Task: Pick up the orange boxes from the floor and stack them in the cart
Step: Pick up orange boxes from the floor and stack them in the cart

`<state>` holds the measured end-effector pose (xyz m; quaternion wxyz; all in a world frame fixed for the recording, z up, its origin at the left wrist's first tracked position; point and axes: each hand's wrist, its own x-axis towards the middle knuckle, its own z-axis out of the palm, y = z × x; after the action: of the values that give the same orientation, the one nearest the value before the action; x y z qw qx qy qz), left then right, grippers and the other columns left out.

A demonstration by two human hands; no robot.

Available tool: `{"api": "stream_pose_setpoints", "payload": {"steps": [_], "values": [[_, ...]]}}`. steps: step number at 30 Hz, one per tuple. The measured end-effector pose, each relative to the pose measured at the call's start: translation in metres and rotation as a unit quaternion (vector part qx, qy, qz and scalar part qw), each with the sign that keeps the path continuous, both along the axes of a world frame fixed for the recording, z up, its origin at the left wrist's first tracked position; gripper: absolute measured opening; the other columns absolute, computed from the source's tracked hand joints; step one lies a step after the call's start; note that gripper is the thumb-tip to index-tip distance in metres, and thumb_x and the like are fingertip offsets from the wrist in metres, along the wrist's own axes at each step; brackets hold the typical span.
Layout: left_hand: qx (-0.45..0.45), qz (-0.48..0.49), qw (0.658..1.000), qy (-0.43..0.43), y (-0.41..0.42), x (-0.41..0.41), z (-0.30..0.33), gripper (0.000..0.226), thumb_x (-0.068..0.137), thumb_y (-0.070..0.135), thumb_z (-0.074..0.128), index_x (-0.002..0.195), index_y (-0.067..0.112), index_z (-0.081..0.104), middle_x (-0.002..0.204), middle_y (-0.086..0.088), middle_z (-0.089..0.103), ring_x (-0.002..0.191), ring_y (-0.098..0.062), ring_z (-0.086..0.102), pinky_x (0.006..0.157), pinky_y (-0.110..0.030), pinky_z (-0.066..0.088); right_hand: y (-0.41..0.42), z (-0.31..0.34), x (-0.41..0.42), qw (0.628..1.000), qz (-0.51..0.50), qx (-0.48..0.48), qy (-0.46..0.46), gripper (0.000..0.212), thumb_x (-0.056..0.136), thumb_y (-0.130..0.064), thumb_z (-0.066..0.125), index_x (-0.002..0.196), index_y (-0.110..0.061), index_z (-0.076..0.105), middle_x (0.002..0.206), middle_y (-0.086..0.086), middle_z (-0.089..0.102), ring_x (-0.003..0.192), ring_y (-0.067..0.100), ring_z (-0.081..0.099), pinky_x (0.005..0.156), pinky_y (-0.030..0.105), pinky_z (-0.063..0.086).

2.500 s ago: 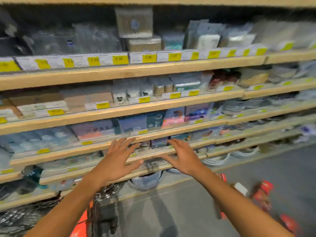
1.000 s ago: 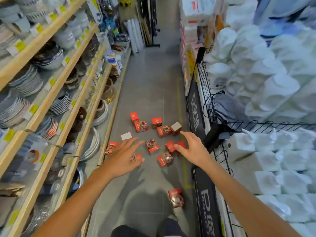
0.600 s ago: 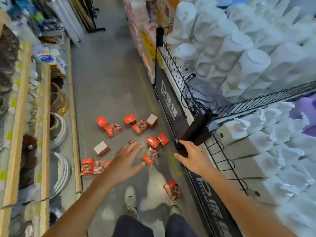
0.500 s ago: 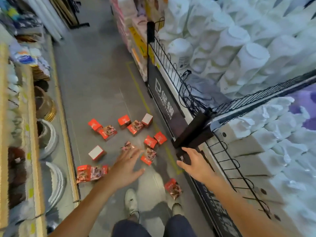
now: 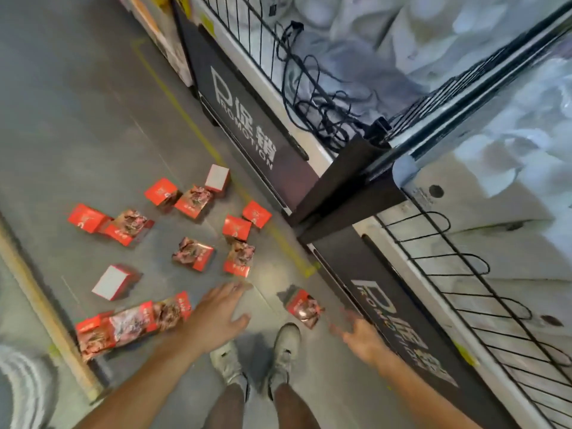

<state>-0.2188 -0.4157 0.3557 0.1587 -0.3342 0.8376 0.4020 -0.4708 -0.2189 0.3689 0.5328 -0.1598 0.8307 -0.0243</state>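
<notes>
Beyond the right hand [image 5: 360, 337] stand two black wire promotion bins [image 5: 464, 274], corner to corner; the farther one holds white wrapped packs [image 5: 433, 41] and a tangle of black cords [image 5: 318, 100], the nearer one, just beside that hand, is heaped with white packs whose kind cannot be told. No orange box lies in either bin.

The orange boxes [image 5: 193, 253] are all on the grey floor [image 5: 77, 103], thirteen as far as the blur allows: three pressed together in a row just outside the left hand [image 5: 216, 314], one white-faced box a little beyond that row, one box [image 5: 305, 308] between the two hands and nearest the right one, three in a loose group ahead of the left hand's fingertips, and five more farther off, one of them showing a white face.

Both hands hover above the floor with fingers spread and straight, palms down, holding nothing. The right one is blurred. Two grey shoes [image 5: 284, 351] stand between the forearms
</notes>
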Motion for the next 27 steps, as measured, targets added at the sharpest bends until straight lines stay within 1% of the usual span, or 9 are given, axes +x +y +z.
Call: {"api": "stream_pose_setpoints", "payload": {"steps": [3, 5, 6, 9, 14, 17, 21, 25, 27], "values": [[0.009, -0.012, 1.0, 0.006, 0.013, -0.018, -0.066, 0.086, 0.073, 0.064, 0.023, 0.149, 0.025, 0.037, 0.151, 0.006, 0.039, 0.14, -0.017, 0.036, 0.114, -0.027, 0.023, 0.017, -0.069, -0.003, 0.994, -0.096, 0.037, -0.046, 0.086, 0.08, -0.053, 0.077, 0.148, -0.012, 0.045, 0.144, 0.011, 0.054, 0.121, 0.021, 0.055, 0.084, 0.02, 0.037], [0.028, -0.01, 1.0, 0.01, 0.026, -0.024, -0.111, 0.086, 0.073, 0.062, 0.024, 0.149, 0.025, 0.038, 0.15, 0.006, 0.04, 0.14, -0.016, 0.035, 0.112, -0.019, 0.018, 0.028, -0.123, -0.001, 0.982, -0.173, 0.047, -0.054, 0.12, 0.054, -0.075, 0.081, 0.148, -0.01, 0.044, 0.132, 0.01, 0.059, 0.106, 0.018, 0.058, 0.081, 0.026, 0.044], [0.031, -0.007, 0.999, 0.013, 0.031, -0.025, -0.129, 0.085, 0.073, 0.061, 0.024, 0.148, 0.025, 0.039, 0.149, 0.005, 0.041, 0.14, -0.017, 0.035, 0.11, -0.017, 0.016, 0.035, -0.147, 0.001, 0.973, -0.213, 0.057, -0.062, 0.119, 0.054, -0.079, 0.079, 0.146, -0.011, 0.046, 0.126, 0.007, 0.061, 0.102, 0.018, 0.059, 0.078, 0.028, 0.048], [0.033, -0.015, 0.999, 0.028, 0.048, -0.022, -0.194, 0.083, 0.073, 0.061, 0.024, 0.148, 0.027, 0.039, 0.15, 0.005, 0.041, 0.14, -0.018, 0.037, 0.105, -0.012, 0.015, 0.047, -0.226, 0.01, 0.94, -0.316, 0.091, -0.088, 0.066, 0.084, -0.058, 0.069, 0.132, -0.015, 0.056, 0.122, 0.006, 0.063, 0.108, 0.027, 0.063, 0.092, 0.041, 0.055], [0.045, -0.023, 0.998, 0.025, 0.058, -0.008, -0.286, 0.086, 0.075, 0.065, 0.02, 0.149, 0.026, 0.039, 0.151, 0.007, 0.04, 0.14, -0.015, 0.036, 0.109, -0.017, 0.02, 0.049, -0.352, 0.022, 0.848, -0.502, 0.088, -0.147, 0.046, 0.092, -0.048, 0.065, 0.121, -0.014, 0.051, 0.108, 0.013, 0.059, 0.107, 0.037, 0.059, 0.09, 0.049, 0.055], [0.034, -0.038, 0.999, 0.02, 0.057, 0.004, -0.34, 0.076, 0.081, 0.062, 0.028, 0.145, 0.026, 0.045, 0.147, 0.006, 0.047, 0.134, -0.016, 0.044, 0.106, -0.013, 0.021, 0.042, -0.417, 0.026, 0.77, -0.608, 0.068, -0.179, 0.055, 0.089, -0.056, 0.064, 0.121, -0.012, 0.057, 0.105, 0.017, 0.054, 0.094, 0.036, 0.056, 0.07, 0.044, 0.059], [0.035, -0.054, 0.998, -0.001, 0.056, 0.018, -0.394, 0.073, 0.083, 0.061, 0.029, 0.146, 0.027, 0.043, 0.146, 0.006, 0.048, 0.13, -0.017, 0.047, 0.107, -0.023, 0.031, 0.037, -0.488, 0.029, 0.708, -0.682, 0.04, -0.178, 0.067, 0.093, -0.065, 0.052, 0.125, -0.007, 0.057, 0.104, 0.018, 0.053, 0.107, 0.033, 0.058, 0.093, 0.047, 0.054], [0.04, -0.064, 0.997, -0.018, 0.058, 0.023, -0.428, 0.076, 0.083, 0.061, 0.027, 0.148, 0.025, 0.041, 0.147, 0.002, 0.048, 0.13, -0.022, 0.049, 0.109, -0.034, 0.04, 0.046, -0.543, 0.04, 0.659, -0.74, 0.006, -0.132, 0.081, 0.079, -0.078, 0.057, 0.134, -0.018, 0.058, 0.131, 0.012, 0.061, 0.114, 0.032, 0.059, 0.075, 0.041, 0.055], [0.048, -0.069, 0.996, -0.028, 0.06, 0.022, -0.437, 0.08, 0.081, 0.062, 0.023, 0.15, 0.025, 0.037, 0.15, 0.001, 0.044, 0.132, -0.022, 0.046, 0.109, -0.038, 0.04, 0.051, -0.557, 0.046, 0.645, -0.759, -0.034, -0.081, 0.094, 0.063, -0.078, 0.071, 0.136, -0.021, 0.055, 0.136, 0.009, 0.06, 0.12, 0.031, 0.058, 0.078, 0.038, 0.056]]}}
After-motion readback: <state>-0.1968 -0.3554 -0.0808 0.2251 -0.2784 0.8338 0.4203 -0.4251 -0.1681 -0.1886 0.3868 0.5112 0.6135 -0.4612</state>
